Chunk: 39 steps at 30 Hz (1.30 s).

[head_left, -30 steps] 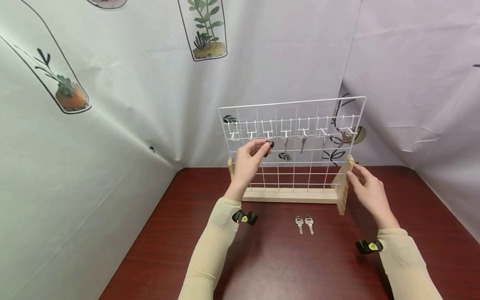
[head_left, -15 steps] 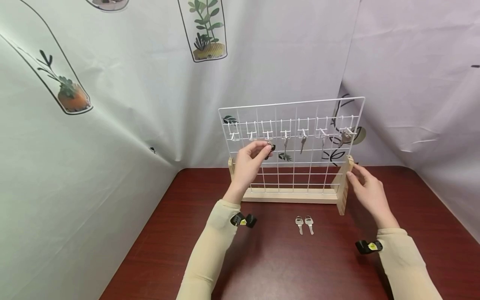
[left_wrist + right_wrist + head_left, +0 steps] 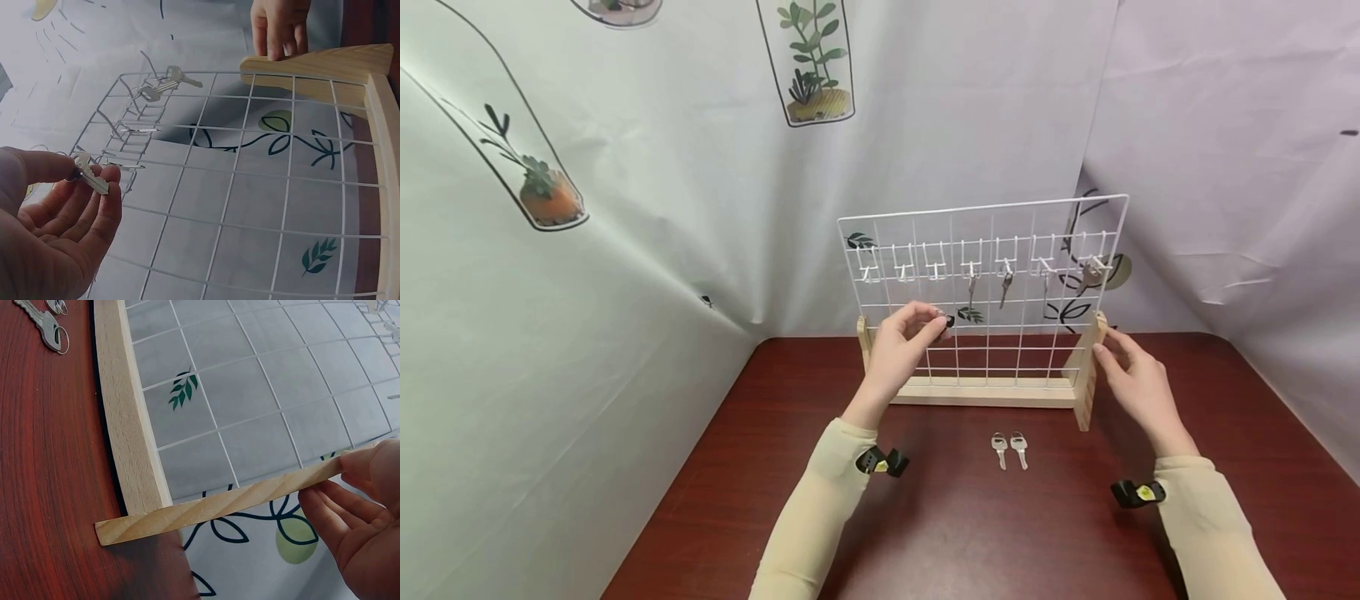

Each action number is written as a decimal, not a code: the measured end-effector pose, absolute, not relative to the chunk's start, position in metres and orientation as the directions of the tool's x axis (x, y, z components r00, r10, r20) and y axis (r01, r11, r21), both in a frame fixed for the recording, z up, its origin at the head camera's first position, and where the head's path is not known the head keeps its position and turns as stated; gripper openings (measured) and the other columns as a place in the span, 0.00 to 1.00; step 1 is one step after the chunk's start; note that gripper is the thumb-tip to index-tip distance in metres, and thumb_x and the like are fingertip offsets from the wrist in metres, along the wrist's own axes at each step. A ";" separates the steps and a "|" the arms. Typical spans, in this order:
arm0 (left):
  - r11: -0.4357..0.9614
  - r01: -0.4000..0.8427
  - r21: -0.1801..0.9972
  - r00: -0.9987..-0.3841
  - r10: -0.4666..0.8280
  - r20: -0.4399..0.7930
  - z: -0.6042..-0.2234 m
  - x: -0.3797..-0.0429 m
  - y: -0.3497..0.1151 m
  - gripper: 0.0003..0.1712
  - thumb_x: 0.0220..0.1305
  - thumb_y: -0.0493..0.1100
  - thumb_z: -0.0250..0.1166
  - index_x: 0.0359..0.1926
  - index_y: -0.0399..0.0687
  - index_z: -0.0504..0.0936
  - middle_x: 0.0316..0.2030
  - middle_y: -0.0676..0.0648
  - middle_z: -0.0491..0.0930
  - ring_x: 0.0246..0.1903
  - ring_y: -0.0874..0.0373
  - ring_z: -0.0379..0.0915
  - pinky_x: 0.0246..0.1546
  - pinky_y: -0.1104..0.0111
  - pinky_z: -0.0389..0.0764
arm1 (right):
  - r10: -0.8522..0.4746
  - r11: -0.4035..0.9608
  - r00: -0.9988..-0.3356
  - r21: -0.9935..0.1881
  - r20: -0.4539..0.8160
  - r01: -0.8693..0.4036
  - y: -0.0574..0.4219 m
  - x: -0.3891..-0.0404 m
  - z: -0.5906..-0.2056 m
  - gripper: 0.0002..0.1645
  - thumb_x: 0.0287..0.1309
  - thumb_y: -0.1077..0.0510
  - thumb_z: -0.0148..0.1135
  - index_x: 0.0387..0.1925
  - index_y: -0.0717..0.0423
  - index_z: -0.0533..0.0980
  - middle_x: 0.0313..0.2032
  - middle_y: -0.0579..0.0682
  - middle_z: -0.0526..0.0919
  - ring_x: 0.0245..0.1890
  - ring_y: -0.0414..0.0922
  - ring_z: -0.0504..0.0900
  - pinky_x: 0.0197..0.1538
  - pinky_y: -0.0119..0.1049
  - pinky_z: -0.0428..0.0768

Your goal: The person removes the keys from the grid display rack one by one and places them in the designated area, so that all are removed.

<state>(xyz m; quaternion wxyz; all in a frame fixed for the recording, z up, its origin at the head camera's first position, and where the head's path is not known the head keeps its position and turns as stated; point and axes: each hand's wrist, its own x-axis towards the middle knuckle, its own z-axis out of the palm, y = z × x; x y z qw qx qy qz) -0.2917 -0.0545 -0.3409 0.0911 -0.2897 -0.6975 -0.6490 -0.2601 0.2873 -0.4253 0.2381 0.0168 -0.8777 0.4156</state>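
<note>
My left hand (image 3: 901, 342) pinches a small key (image 3: 92, 176) with a ring between thumb and fingers, in front of the white wire grid (image 3: 988, 337). The hand is below the row of hooks. My right hand (image 3: 1138, 379) grips the upper end of the rack's right wooden side piece (image 3: 225, 501) between thumb and fingers. Several keys hang from hooks on the right half of the grid, among them one silver key (image 3: 1006, 287). The three leftmost hooks (image 3: 902, 271) carry no key. On the table, a left key (image 3: 999, 450) and a right key (image 3: 1018, 450) lie side by side, each with a ring.
The rack's wooden base bar (image 3: 985, 393) stands on a dark red table (image 3: 955, 517). Behind and to the left hang pale cloth walls (image 3: 625, 358) printed with plants. Black wrist cameras are strapped over both cream sleeves (image 3: 808, 525).
My left hand has moved down from hook height with the key, slightly away from the hooks. The right hand and the two keys on the table stay put.
</note>
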 end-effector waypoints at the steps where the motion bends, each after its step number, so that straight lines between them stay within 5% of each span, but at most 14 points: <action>1: -0.007 0.518 0.856 -0.818 0.290 0.497 -0.343 -0.291 -0.055 0.09 0.70 0.40 0.65 0.44 0.36 0.81 0.38 0.40 0.84 0.40 0.38 0.83 0.47 0.50 0.84 | 0.169 0.654 -0.887 -0.722 0.431 -0.226 0.287 -0.260 -0.425 0.32 0.77 0.49 0.50 0.70 0.66 0.66 0.55 0.73 0.78 0.54 0.70 0.78 0.52 0.66 0.75; 7: 0.060 0.508 0.859 -0.831 0.299 0.470 -0.353 -0.288 -0.060 0.09 0.70 0.42 0.65 0.43 0.40 0.82 0.38 0.43 0.85 0.37 0.42 0.84 0.37 0.66 0.82 | 0.171 0.652 -0.887 -0.724 0.429 -0.225 0.286 -0.260 -0.426 0.31 0.77 0.49 0.50 0.70 0.66 0.66 0.56 0.73 0.78 0.54 0.70 0.79 0.52 0.65 0.75; 19: 0.108 0.417 0.902 -0.879 0.301 0.370 -0.384 -0.280 -0.070 0.09 0.70 0.42 0.65 0.43 0.40 0.81 0.39 0.38 0.84 0.41 0.39 0.83 0.42 0.65 0.85 | 0.176 0.652 -0.885 -0.725 0.431 -0.223 0.287 -0.261 -0.427 0.31 0.77 0.48 0.50 0.70 0.65 0.66 0.55 0.73 0.78 0.54 0.69 0.79 0.52 0.65 0.75; 26: 0.166 0.349 0.922 -0.915 0.272 0.297 -0.397 -0.273 -0.078 0.06 0.69 0.36 0.65 0.42 0.35 0.81 0.37 0.41 0.84 0.36 0.55 0.82 0.42 0.65 0.86 | 0.175 0.649 -0.889 -0.729 0.423 -0.218 0.287 -0.262 -0.427 0.32 0.77 0.48 0.49 0.70 0.65 0.66 0.56 0.73 0.77 0.54 0.70 0.78 0.52 0.66 0.75; 34: 0.200 0.371 0.907 -0.906 0.292 0.306 -0.387 -0.253 -0.083 0.04 0.67 0.34 0.65 0.39 0.35 0.82 0.33 0.44 0.81 0.33 0.34 0.78 0.32 0.75 0.76 | 0.180 0.648 -0.892 -0.732 0.414 -0.209 0.287 -0.260 -0.427 0.32 0.77 0.47 0.49 0.71 0.65 0.65 0.57 0.73 0.77 0.56 0.71 0.77 0.53 0.67 0.75; 39: 0.209 0.364 0.908 -0.907 0.303 0.294 -0.386 -0.252 -0.083 0.05 0.68 0.35 0.66 0.40 0.34 0.82 0.33 0.43 0.81 0.35 0.31 0.77 0.34 0.72 0.78 | 0.181 0.647 -0.891 -0.733 0.415 -0.210 0.286 -0.261 -0.427 0.32 0.77 0.47 0.49 0.71 0.64 0.66 0.57 0.73 0.77 0.56 0.70 0.77 0.53 0.66 0.75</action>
